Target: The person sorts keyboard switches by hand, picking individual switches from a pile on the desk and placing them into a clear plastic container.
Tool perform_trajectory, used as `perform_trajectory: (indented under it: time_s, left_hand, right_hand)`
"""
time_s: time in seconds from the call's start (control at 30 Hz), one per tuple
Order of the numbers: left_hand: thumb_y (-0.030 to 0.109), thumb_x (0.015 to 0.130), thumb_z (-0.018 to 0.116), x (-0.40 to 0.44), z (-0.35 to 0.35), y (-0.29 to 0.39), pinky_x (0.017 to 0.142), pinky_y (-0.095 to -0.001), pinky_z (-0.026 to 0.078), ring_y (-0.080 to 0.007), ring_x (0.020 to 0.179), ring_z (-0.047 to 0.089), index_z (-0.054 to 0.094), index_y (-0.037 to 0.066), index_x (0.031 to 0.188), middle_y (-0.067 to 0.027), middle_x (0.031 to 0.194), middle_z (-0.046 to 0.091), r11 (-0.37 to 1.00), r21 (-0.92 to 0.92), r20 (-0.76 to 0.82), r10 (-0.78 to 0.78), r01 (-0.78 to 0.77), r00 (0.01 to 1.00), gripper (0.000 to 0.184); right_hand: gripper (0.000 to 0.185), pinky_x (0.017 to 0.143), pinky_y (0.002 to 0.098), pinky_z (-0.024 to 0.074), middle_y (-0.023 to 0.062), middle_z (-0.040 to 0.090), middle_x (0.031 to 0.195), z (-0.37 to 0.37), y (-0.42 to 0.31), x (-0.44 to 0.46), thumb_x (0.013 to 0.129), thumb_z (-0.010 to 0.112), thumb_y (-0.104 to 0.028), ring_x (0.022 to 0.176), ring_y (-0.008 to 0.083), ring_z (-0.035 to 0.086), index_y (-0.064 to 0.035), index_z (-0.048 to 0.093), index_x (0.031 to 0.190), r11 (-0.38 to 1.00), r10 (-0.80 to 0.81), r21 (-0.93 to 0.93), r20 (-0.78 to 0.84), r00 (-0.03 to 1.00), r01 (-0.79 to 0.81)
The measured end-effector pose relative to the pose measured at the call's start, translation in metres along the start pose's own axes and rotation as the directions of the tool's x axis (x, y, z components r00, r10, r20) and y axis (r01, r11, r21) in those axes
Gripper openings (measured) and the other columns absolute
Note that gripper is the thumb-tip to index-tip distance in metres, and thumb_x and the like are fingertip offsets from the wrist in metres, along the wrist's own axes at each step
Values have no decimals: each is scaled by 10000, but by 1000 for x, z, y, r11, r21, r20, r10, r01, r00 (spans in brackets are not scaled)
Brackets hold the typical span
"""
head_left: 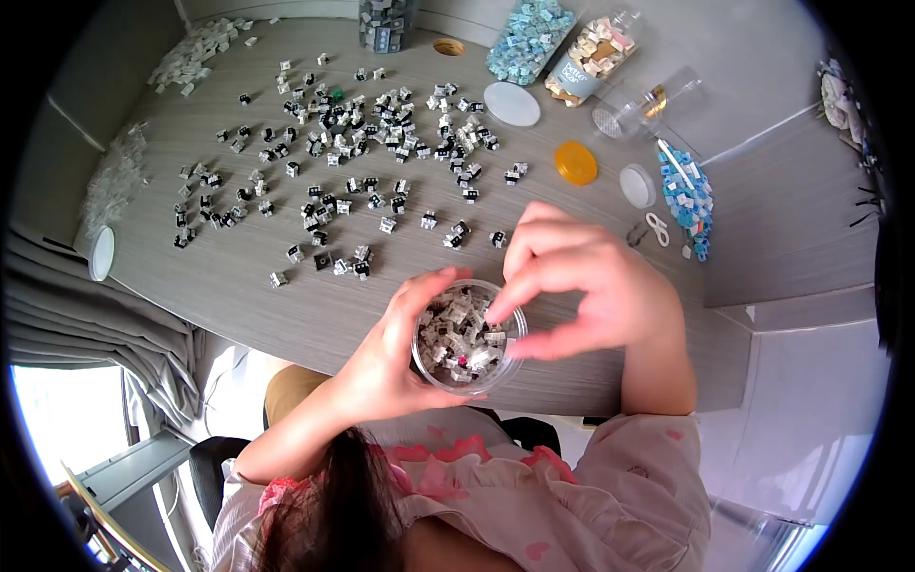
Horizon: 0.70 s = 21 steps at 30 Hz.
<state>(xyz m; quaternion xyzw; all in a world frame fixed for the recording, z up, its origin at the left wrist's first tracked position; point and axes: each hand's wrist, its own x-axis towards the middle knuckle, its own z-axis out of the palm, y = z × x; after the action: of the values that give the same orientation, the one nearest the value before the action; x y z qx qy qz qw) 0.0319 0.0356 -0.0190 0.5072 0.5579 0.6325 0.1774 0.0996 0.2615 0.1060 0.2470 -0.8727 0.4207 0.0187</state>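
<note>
My left hand [391, 353] is wrapped round a clear round tub [520, 336] at the table's front edge. Small clear, white and dark switch-like pieces [459, 329] fill much of the tub, with one pink bit among them. Above the tub's right side is my right hand [581, 281], its fingers apart and curved, the fingertips near the rim. No piece shows between those fingers. Beyond both hands, many small black-and-white switches [343, 124] lie scattered over the grey table [229, 305].
An orange lid [576, 163], a white lid [512, 104] and a clear lid [637, 186] lie at the right, near blue pieces [688, 200] and white scissors [658, 229]. Filled jars [593, 59] and an empty clear jar [648, 105] are behind. Clear pieces [116, 181] lie left.
</note>
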Motion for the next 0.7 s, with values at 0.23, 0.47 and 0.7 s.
perform_trajectory:
  time_s: [0.23,0.47,0.7]
  left_hand:
    - [149,573,945,0,-1,3,1073,-458,424,-386,1305,462,287,50,1463,-216,1441,428,1000,0,8,-18,18,1000,1111]
    - [143,544,972,4,-7,5,1039,-449,459,-349,1283,505,226,94,1498,-254,1433,423,995,97,60,12,-18,998,1213]
    - [132,553,957,4,-6,4,1045,-453,446,-370,1285,494,257,73,1483,-255,1432,426,998,56,53,5,-8,999,1165]
  right_hand:
    - [189,832,373,493,62,656,944,10,98,12,804,732,-91,986,268,576,-92,711,992,785,233,-447,-430,872,-430]
    - [219,901,386,465,44,630,932,6,110,9,790,722,-90,1011,267,560,-115,709,1007,813,302,-416,-298,905,-408]
    - [292,882,382,471,45,628,961,15,126,22,807,628,13,970,268,559,-133,720,1043,768,74,-563,-395,915,-305]
